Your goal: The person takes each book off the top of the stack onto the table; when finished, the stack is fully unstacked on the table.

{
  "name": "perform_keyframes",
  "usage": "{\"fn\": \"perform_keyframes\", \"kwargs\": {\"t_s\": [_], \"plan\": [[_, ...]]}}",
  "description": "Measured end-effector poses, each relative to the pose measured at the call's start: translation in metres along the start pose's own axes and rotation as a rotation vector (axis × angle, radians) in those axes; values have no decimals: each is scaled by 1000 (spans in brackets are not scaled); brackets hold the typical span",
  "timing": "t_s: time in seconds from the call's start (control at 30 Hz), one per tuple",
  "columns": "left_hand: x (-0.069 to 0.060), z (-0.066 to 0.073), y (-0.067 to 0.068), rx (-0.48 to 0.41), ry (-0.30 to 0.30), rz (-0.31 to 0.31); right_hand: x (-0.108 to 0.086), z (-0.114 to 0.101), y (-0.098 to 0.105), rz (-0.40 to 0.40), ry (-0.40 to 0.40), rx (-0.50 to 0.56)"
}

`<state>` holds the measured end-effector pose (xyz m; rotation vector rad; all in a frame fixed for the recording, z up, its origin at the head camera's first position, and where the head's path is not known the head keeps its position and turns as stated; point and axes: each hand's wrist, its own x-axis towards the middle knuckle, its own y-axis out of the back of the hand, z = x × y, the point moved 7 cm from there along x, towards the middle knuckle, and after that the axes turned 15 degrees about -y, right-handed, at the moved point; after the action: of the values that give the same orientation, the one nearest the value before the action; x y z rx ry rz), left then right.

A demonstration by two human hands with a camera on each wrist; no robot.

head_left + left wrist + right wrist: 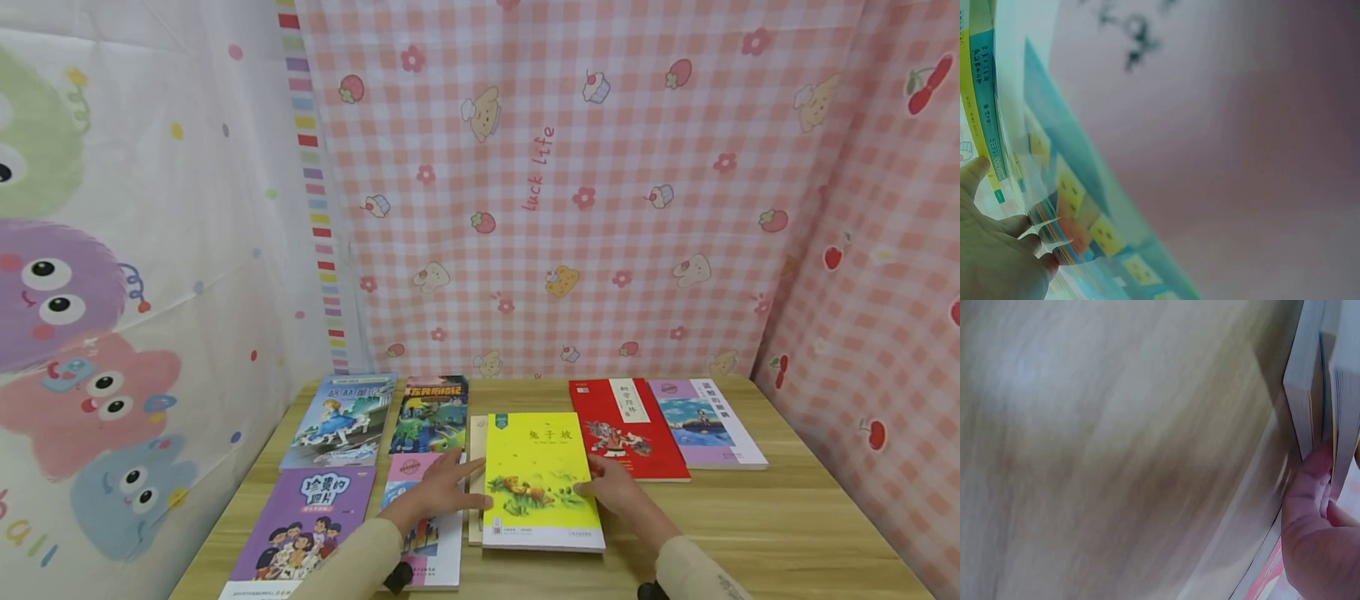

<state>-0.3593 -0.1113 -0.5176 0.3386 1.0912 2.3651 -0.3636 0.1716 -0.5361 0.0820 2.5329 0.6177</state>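
Observation:
A yellow picture-covered book [536, 467] lies over a beige book [476, 525], whose left edge peeks out. My right hand [611, 483] pinches the yellow book's right edge, thumb on the cover; in the right wrist view, its fingers [1310, 500] reach in between the page blocks. At the opposite edge is my left hand [438, 492], fingers spread, thumb touching the yellow book's side. The left wrist view has that thumb against a yellow and teal spine [985, 100]. The left hand's other fingers are over a pink-bordered book [438, 558], partly hiding it.
Left of the hands lie a purple book [307, 525], a blue book [337, 425] and a dark green illustrated book [427, 412]. To the right are a red book [630, 433] and a lilac-edged book [705, 425]. A wooden table [795, 533] carries them, with patterned curtains [570, 250] around.

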Motion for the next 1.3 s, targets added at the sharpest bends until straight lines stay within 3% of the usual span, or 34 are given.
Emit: {"fn": "perform_keyframes", "kwargs": {"t_s": [0.17,0.4,0.63,0.97,1.17,1.3], "plan": [[1,2,-1,21,-4,-12,-4,1,5,-40,-30,-7],[2,2,-2,22,14,-7,-5,5,6,-71,-88,60],[1,1,-2,17,21,-13,-4,9,5,-130,-73,112],[2,0,-2,29,18,-9,-8,3,13,-60,-76,57],[1,1,-2,33,-1,-9,-6,4,18,-49,-88,104],[1,1,-1,27,2,-10,-6,3,21,-95,-54,175]]}}
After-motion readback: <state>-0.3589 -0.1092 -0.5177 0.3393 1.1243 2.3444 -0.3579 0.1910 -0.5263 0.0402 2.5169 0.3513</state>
